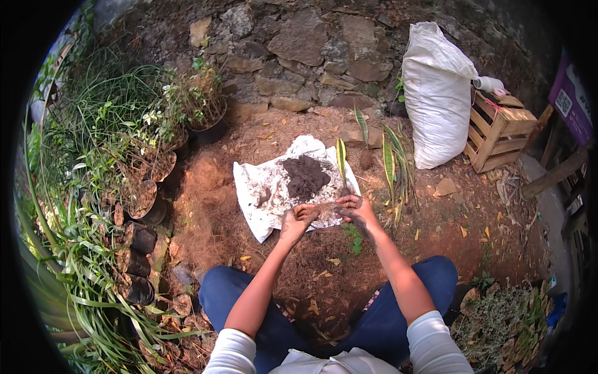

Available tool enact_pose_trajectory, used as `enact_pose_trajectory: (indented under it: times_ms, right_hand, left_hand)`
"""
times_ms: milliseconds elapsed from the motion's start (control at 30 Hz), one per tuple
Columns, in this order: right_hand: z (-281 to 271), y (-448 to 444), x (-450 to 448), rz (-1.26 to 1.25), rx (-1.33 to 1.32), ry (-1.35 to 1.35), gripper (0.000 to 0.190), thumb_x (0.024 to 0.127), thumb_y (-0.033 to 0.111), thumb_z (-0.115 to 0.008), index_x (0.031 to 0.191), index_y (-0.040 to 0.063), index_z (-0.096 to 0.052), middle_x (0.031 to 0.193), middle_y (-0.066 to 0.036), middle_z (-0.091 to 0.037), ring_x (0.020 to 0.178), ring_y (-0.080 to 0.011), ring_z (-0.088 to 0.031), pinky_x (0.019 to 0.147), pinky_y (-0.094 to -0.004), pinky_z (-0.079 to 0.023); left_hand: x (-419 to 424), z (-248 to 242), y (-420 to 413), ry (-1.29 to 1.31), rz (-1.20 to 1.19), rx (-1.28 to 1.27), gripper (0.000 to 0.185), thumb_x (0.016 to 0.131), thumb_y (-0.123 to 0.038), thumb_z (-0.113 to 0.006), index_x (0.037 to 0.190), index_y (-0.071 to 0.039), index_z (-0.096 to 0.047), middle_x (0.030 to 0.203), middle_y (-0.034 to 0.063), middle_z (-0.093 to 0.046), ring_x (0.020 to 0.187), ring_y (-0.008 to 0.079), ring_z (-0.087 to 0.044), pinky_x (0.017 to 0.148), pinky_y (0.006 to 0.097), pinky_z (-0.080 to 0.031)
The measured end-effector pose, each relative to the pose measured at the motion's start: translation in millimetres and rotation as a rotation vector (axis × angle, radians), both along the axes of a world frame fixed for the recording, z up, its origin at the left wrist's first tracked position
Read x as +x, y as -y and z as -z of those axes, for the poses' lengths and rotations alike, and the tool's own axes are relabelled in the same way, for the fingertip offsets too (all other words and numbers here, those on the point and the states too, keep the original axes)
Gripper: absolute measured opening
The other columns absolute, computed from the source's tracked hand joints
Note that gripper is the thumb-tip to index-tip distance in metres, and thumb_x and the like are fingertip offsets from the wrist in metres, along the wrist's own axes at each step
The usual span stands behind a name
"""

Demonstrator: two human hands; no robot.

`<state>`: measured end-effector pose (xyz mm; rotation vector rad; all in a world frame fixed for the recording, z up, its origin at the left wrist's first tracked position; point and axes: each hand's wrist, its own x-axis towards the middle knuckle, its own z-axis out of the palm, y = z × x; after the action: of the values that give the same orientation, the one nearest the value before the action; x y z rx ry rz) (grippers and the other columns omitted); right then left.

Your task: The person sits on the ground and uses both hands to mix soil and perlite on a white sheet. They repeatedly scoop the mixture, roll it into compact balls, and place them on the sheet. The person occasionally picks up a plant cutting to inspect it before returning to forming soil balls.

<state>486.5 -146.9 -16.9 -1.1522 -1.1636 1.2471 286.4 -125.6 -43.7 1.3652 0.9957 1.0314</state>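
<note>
Both hands are dirty with soil and held over the near edge of a white woven sack (252,187) spread on the ground. A thin tuft of brown fibre (328,210) stretches between them. My left hand (297,221) pinches its left end, and my right hand (354,209) has the other end. Just beyond my right fingers stands a snake plant leaf (341,161) with yellow edges and a dark clump at its base; whether the fingers touch it, I cannot tell. A heap of dark wet soil (306,177) lies on the sack.
Loose coir-like fibre (203,201) lies left of the sack. More snake plant leaves (397,163) are on the right, before a full white sack (434,103) and a wooden crate (504,131). Potted plants (208,126) line the left. A stone wall (303,51) closes the back.
</note>
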Motion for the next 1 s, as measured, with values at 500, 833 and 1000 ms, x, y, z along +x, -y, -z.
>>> enact_pose_trajectory:
  times_ms: [500, 833, 1000]
  right_hand:
    - [10, -14, 11, 0.472, 0.372, 0.477, 0.028, 0.067, 0.01, -0.071, 0.085, 0.003, -0.051, 0.066, -0.001, -0.045, 0.061, -0.0113, -0.042, 0.067, -0.0249, -0.041]
    - [0, -2, -9, 0.023, 0.2, 0.475, 0.024, 0.069, -0.002, -0.062, 0.092, -0.006, -0.058, 0.089, -0.008, -0.062, 0.078, -0.0127, -0.059, 0.069, -0.0237, -0.047]
    - [19, -9, 2, 0.088, 0.013, -0.112, 0.024, 0.075, -0.001, -0.059, 0.098, -0.004, -0.055, 0.093, -0.009, -0.061, 0.074, -0.0142, -0.06, 0.055, -0.0262, -0.052]
  left_hand:
    - [-26, 0, -18, -0.029, -0.375, 0.309, 0.021, 0.076, -0.016, -0.064, 0.091, -0.001, -0.062, 0.085, 0.01, -0.064, 0.08, 0.0162, -0.06, 0.076, 0.0274, -0.044]
    - [8, -11, 15, -0.154, 0.004, 0.286, 0.025, 0.077, -0.006, -0.062, 0.099, -0.003, -0.05, 0.082, 0.0061, -0.061, 0.077, 0.0112, -0.057, 0.068, 0.0267, -0.047]
    - [10, 2, 5, 0.167, 0.054, 0.031, 0.029, 0.076, 0.002, -0.061, 0.1, 0.003, -0.045, 0.068, -0.0017, -0.046, 0.063, 0.0058, -0.045, 0.072, 0.0236, -0.046]
